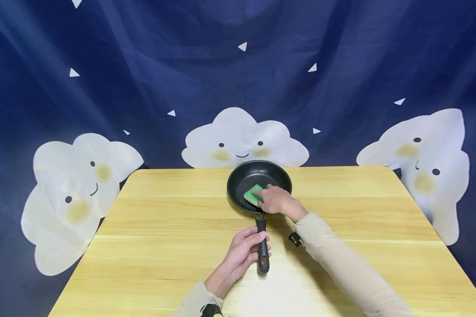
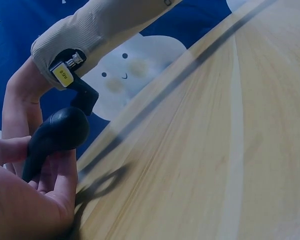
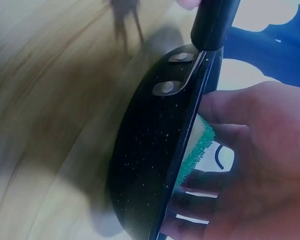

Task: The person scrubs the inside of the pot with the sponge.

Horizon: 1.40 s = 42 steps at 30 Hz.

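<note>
A black frying pan stands out over the far part of the table, its handle pointing back toward me. My left hand grips that handle, thumb on top and fingers curled beneath. In the left wrist view the rounded handle end shows within the grip. Inside the pan, my right hand holds a sponge with a green scouring side and a pale side. The right wrist view has the pan's speckled outer wall in front, hiding part of the sponge and the fingertips.
The light wooden table reaches to a dark blue curtain printed with white smiling clouds. Shadows of the pan and arms fall on the tabletop. A dark device is strapped at the right wrist.
</note>
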Each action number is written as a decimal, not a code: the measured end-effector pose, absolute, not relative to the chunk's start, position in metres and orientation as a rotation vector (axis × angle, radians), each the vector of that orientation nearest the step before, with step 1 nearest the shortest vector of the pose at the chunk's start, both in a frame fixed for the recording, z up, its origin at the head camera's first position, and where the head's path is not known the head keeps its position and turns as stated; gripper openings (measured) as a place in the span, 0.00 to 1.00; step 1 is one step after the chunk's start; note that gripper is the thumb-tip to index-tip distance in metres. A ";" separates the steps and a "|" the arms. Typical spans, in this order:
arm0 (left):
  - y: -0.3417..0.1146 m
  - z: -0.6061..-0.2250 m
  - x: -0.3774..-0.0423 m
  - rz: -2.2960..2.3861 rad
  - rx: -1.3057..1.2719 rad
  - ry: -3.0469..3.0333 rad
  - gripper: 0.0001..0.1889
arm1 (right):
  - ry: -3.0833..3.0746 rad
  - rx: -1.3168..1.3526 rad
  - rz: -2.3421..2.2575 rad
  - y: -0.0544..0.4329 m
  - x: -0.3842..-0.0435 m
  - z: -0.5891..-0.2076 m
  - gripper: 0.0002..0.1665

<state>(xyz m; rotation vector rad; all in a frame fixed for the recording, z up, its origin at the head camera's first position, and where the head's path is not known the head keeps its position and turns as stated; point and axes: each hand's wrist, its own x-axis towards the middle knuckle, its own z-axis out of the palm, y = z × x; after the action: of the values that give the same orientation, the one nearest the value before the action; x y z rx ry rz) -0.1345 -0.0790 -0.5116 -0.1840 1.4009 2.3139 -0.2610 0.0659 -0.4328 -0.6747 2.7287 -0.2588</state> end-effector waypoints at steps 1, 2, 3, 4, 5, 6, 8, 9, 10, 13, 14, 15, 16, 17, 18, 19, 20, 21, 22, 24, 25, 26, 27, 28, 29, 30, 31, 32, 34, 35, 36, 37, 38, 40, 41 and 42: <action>-0.079 -0.512 -0.134 2.313 -0.183 1.403 0.23 | 2.724 -0.679 -0.269 0.065 -0.261 -0.433 0.31; -0.079 -0.512 -0.134 2.313 -0.182 1.405 0.23 | 2.720 -0.681 -0.280 0.065 -0.261 -0.433 0.30; -0.080 -0.512 -0.134 2.313 -0.183 1.405 0.23 | 2.717 -0.685 -0.290 0.064 -0.261 -0.434 0.30; -0.080 -0.513 -0.134 2.313 -0.184 1.406 0.23 | 2.712 -0.687 -0.301 0.064 -0.261 -0.435 0.30; -0.080 -0.513 -0.134 2.314 -0.186 1.405 0.23 | 2.710 -0.688 -0.310 0.063 -0.261 -0.435 0.30; -0.080 -0.514 -0.133 2.314 -0.186 1.403 0.23 | 2.707 -0.691 -0.320 0.063 -0.261 -0.436 0.30; -0.080 -0.514 -0.133 2.316 -0.188 1.398 0.23 | 2.700 -0.695 -0.338 0.062 -0.262 -0.437 0.30; -0.080 -0.514 -0.133 2.317 -0.188 1.396 0.23 | 2.696 -0.698 -0.348 0.062 -0.262 -0.438 0.30; -0.080 -0.515 -0.133 2.317 -0.188 1.395 0.23 | 2.691 -0.699 -0.359 0.062 -0.262 -0.438 0.31; -0.080 -0.515 -0.133 2.316 -0.186 1.397 0.23 | 2.678 -0.698 -0.392 0.061 -0.261 -0.438 0.31; -0.080 -0.515 -0.133 2.316 -0.185 1.398 0.23 | 2.673 -0.695 -0.404 0.060 -0.261 -0.438 0.31; -0.080 -0.514 -0.133 2.314 -0.185 1.399 0.23 | 2.668 -0.694 -0.417 0.060 -0.261 -0.438 0.31; -0.080 -0.514 -0.133 2.313 -0.184 1.399 0.23 | 2.663 -0.692 -0.428 0.060 -0.261 -0.438 0.31; -0.080 -0.514 -0.133 2.313 -0.185 1.399 0.23 | 2.659 -0.690 -0.440 0.059 -0.261 -0.438 0.31; -0.080 -0.514 -0.132 2.312 -0.186 1.398 0.23 | 2.654 -0.689 -0.452 0.059 -0.261 -0.438 0.31; -0.080 -0.514 -0.132 2.312 -0.186 1.397 0.23 | 2.648 -0.688 -0.467 0.058 -0.261 -0.438 0.32; -0.080 -0.514 -0.132 2.311 -0.184 1.396 0.23 | 2.645 -0.691 -0.478 0.057 -0.261 -0.439 0.32; -0.080 -0.514 -0.132 2.312 -0.183 1.395 0.23 | 2.642 -0.692 -0.491 0.057 -0.261 -0.439 0.32; -0.080 -0.514 -0.133 2.312 -0.182 1.394 0.23 | 2.640 -0.694 -0.504 0.056 -0.261 -0.439 0.32; -0.080 -0.513 -0.133 2.312 -0.180 1.393 0.23 | 2.639 -0.699 -0.526 0.054 -0.262 -0.440 0.32; -0.080 -0.513 -0.133 2.312 -0.177 1.391 0.23 | 2.639 -0.698 -0.533 0.053 -0.263 -0.441 0.32; -0.080 -0.513 -0.133 2.313 -0.175 1.390 0.22 | 2.639 -0.697 -0.542 0.052 -0.263 -0.442 0.32; -0.079 -0.513 -0.133 2.313 -0.175 1.388 0.22 | 2.637 -0.694 -0.556 0.051 -0.263 -0.442 0.32; -0.079 -0.514 -0.133 2.312 -0.174 1.389 0.22 | 2.632 -0.690 -0.570 0.050 -0.264 -0.442 0.32; -0.079 -0.514 -0.133 2.312 -0.174 1.390 0.22 | 2.627 -0.684 -0.582 0.049 -0.264 -0.442 0.32; -0.079 -0.514 -0.133 2.311 -0.173 1.391 0.22 | 2.623 -0.680 -0.594 0.048 -0.264 -0.442 0.32; -0.079 -0.514 -0.134 2.309 -0.171 1.391 0.22 | 2.619 -0.677 -0.605 0.047 -0.264 -0.442 0.32; -0.079 -0.514 -0.134 2.308 -0.169 1.392 0.22 | 2.615 -0.681 -0.619 0.046 -0.264 -0.442 0.32; -0.079 -0.515 -0.133 2.307 -0.162 1.397 0.22 | 2.612 -0.684 -0.637 0.046 -0.265 -0.441 0.32; -0.079 -0.514 -0.133 2.307 -0.157 1.397 0.23 | 2.614 -0.687 -0.644 0.046 -0.266 -0.441 0.32; -0.079 -0.514 -0.133 2.308 -0.156 1.397 0.23 | 2.617 -0.686 -0.648 0.045 -0.267 -0.442 0.31; -0.079 -0.514 -0.133 2.309 -0.154 1.396 0.23 | 2.618 -0.682 -0.658 0.045 -0.267 -0.441 0.32; -0.079 -0.514 -0.134 2.312 -0.152 1.397 0.22 | 2.619 -0.677 -0.667 0.044 -0.268 -0.441 0.32; -0.079 -0.513 -0.134 2.318 -0.143 1.396 0.22 | 2.623 -0.660 -0.684 0.041 -0.268 -0.442 0.33; -0.080 -0.513 -0.134 2.321 -0.138 1.398 0.21 | 2.626 -0.652 -0.689 0.039 -0.269 -0.442 0.33; -0.080 -0.514 -0.134 2.323 -0.138 1.396 0.21 | 2.630 -0.645 -0.691 0.038 -0.269 -0.443 0.33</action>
<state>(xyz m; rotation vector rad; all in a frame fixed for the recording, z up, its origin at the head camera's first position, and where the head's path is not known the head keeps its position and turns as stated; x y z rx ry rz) -0.1341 -0.0799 -0.5135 -0.1376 1.3958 2.3228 -0.2691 0.0378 -0.4427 -0.6449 2.6301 -0.6906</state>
